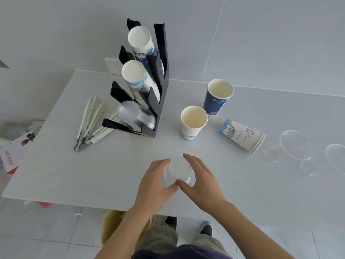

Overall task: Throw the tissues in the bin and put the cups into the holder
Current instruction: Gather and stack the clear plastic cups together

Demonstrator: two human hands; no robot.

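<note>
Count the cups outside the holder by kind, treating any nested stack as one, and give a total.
blue paper cup: 1
white paper cups: 2, one upright, one on its side
clear plastic cups: 3, one held, two lying at the right
Total: 6

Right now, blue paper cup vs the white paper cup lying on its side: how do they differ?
The blue paper cup stands upright, mouth up; the white paper cup on its side lies with its mouth facing right. The blue one is dark blue and single; the white one carries a line drawing and looks like several nested cups. Both are paper and rest on the table, outside the holder.
</note>
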